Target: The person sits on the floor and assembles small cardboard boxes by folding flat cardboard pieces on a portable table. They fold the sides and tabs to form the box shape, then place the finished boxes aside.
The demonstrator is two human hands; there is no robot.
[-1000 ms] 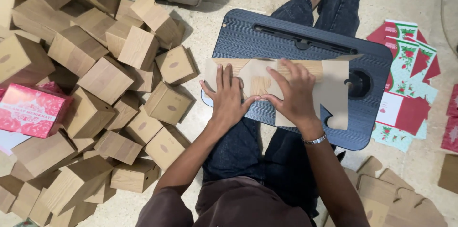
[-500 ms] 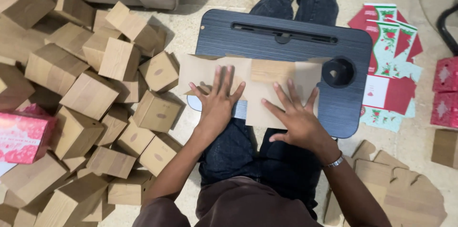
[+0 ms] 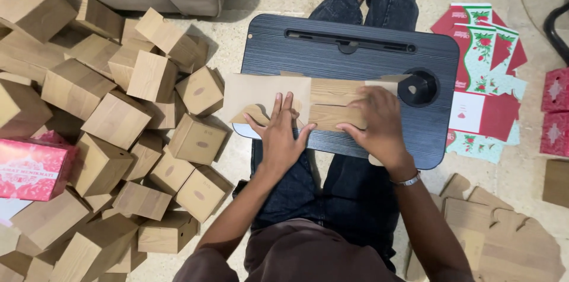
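A heap of folded wood-grain boxes [image 3: 118,122] crowds the floor at far left, a red printed box [image 3: 32,169] wedged at its near edge. At centre, a person seated on the floor works a flat cardboard blank [image 3: 308,101] on a dark lap desk [image 3: 355,56] resting across the knees. The left hand [image 3: 280,136] lies open, fingers spread, pressing the blank's left panel flat near the desk's edge. The right hand [image 3: 376,125] is also open and palm-down, covering the blank's right end beside the round cup recess [image 3: 418,87]. Neither hand grips anything.

The blank's left panel overhangs the desk, so uneven pressure there could crease it off its score line or tip the desk. The heap sits just beside the left elbow and could be knocked.

At right lie flat red-and-green printed sheets [image 3: 483,80]; plain brown blanks [image 3: 498,234] wait on the near right floor.
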